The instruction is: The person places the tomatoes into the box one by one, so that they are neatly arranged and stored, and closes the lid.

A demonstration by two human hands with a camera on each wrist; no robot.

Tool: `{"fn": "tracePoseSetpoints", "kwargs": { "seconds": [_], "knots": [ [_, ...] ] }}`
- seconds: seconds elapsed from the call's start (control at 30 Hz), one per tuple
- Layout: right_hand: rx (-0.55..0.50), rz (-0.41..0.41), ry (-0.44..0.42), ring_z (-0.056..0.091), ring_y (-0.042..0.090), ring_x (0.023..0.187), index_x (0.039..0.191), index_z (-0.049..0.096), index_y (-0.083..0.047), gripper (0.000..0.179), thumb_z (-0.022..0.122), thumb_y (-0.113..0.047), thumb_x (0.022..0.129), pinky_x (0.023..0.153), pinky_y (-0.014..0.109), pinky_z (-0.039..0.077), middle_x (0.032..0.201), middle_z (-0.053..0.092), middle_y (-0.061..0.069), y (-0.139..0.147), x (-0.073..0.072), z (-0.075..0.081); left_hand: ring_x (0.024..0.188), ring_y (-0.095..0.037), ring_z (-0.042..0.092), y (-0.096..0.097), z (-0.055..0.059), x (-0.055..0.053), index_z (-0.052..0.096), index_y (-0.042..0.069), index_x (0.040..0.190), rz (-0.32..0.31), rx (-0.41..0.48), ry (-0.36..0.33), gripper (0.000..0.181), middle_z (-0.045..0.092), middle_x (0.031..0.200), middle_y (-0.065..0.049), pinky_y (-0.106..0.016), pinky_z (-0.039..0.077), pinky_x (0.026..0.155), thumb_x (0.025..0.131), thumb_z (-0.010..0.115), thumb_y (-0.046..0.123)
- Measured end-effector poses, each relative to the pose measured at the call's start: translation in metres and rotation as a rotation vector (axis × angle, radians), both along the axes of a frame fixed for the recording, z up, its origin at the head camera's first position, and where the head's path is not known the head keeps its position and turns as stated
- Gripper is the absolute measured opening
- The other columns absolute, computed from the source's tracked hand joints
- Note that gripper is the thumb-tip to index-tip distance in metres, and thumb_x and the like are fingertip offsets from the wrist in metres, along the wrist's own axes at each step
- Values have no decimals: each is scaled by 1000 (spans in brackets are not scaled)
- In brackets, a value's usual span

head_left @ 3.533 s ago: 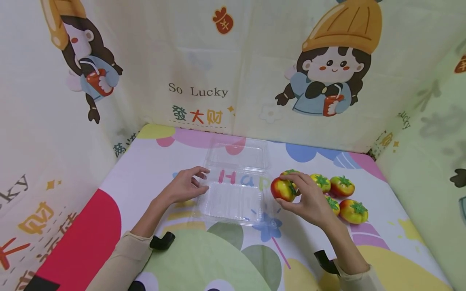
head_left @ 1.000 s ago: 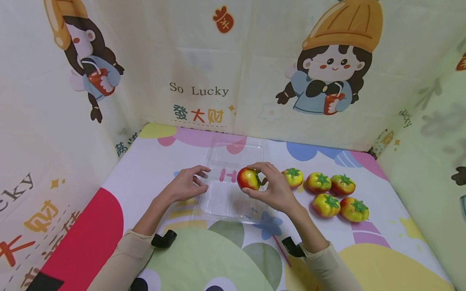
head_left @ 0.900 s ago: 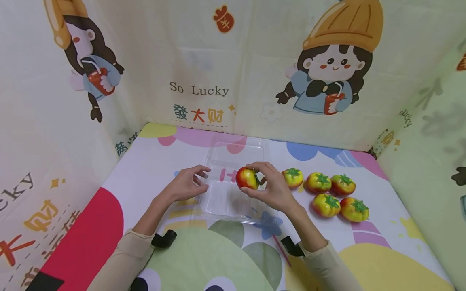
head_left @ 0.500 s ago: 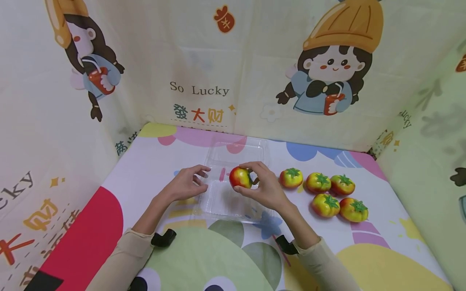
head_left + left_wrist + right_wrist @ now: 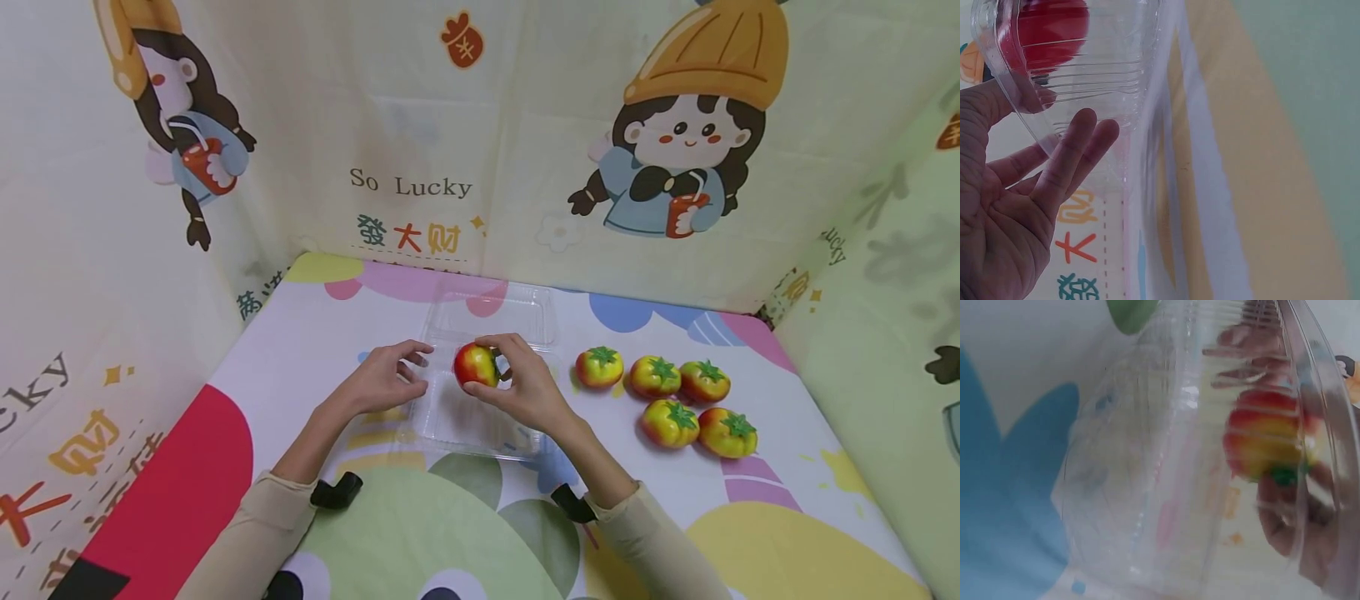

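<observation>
My right hand [image 5: 528, 387] pinches a red-and-yellow tomato [image 5: 474, 365] with a green leafy top, thumb below and fingers above. It is held over the clear plastic clamshell box [image 5: 480, 429], whose lid [image 5: 491, 317] lies folded back. Through the box wall, the right wrist view shows the same tomato [image 5: 1263, 440], somewhat blurred. At the box's left rim is my left hand [image 5: 382, 382], its fingers relaxed and apart from the thumb. In the left wrist view these fingers [image 5: 1063, 156] lie close against the clear wall; whether they touch it I cannot tell.
Several more tomatoes sit on the patterned tablecloth to the right of the box, among them a lone one [image 5: 600, 367] nearest it and a front one [image 5: 728, 432]. A printed cloth wall [image 5: 517, 167] encloses the table's back and sides.
My right hand has carried the tomato left from the group at the right to above the box, still drifting left in the last second. The left hand has stayed in place.
</observation>
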State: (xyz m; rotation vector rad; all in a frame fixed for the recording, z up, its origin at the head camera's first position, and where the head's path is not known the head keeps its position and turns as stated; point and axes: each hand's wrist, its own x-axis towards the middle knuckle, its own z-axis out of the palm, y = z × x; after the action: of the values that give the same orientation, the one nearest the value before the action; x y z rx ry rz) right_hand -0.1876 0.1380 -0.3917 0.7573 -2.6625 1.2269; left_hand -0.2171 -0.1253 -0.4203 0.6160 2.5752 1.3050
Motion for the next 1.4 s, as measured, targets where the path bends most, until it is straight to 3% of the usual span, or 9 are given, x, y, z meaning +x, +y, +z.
{"fn": "tracePoseSetpoints", "kwargs": {
  "seconds": [0.2,0.7,1.4],
  "knots": [
    [-15,-22,20,60,19,103,132,62,-14,57,86,-26,82,78,39,59,123,62,5,-9,-3,-4,92,-24,71,0,0,-2,57,2,139,-9,12,14,53,69,122,-19,-36,62,80,89,72,12],
    [-63,-83,-15,62,28,110,128,62,-7,56,87,-20,80,80,46,61,122,62,11,-29,-5,-11,92,-24,72,-1,0,-3,57,1,139,-27,9,27,53,70,122,-18,-36,62,80,89,72,12],
    [25,-131,-55,60,27,107,126,62,-8,53,87,-21,81,91,42,55,121,62,12,-44,-9,-22,91,-24,72,-2,-1,-1,57,2,138,-43,37,24,52,69,120,-19,-36,63,80,89,72,12]
  ]
}}
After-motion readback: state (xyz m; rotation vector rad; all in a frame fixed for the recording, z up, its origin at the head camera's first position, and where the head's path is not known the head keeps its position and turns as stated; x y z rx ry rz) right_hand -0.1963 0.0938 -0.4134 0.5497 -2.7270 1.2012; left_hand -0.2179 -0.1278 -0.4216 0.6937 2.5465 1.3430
